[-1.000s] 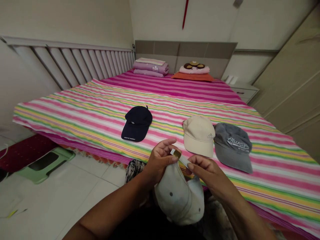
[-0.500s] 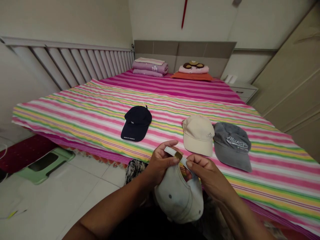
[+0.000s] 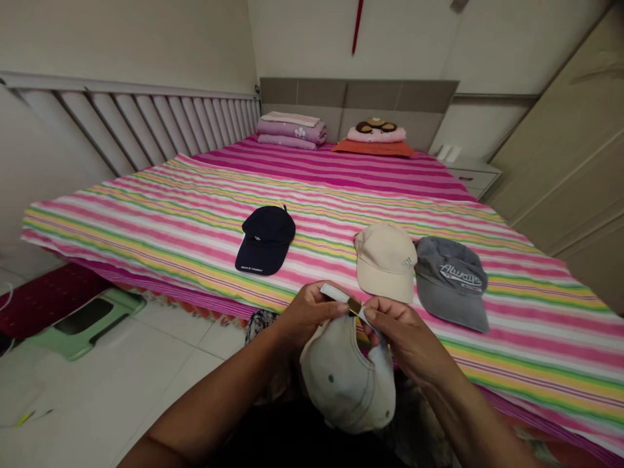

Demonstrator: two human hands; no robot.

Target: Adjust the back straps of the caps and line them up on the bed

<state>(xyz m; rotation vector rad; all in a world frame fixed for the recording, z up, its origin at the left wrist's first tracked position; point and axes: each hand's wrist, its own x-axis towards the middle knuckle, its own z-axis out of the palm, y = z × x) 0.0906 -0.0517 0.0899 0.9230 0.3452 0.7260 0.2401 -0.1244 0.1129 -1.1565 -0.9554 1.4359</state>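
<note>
A pale grey-white baseball cap (image 3: 344,383) hangs upright over my lap, its back strap raised between my two hands. My left hand (image 3: 309,313) is closed on the strap's left part, thumb pressing near the gold-coloured buckle (image 3: 354,305). The strap's end sticks out above that thumb. On the buckle's right side, my right hand (image 3: 394,325) pinches the strap between thumb and fingers. Beyond them on the bed lie a navy cap (image 3: 267,239), a beige cap (image 3: 387,262) and a dark grey cap (image 3: 452,281) with white lettering; the last two touch.
The bed (image 3: 160,221) has a striped cover. Folded purple bedding (image 3: 292,132) and a pink pillow (image 3: 377,134) lie by the headboard (image 3: 361,94). A green stool (image 3: 92,322) is on the floor at left. A white nightstand (image 3: 472,175) stands at the far right.
The buckle has shifted slightly right along the strap, closer to my right fingers. My left fingers have drawn in around the strap, the raised index finger coming down.
</note>
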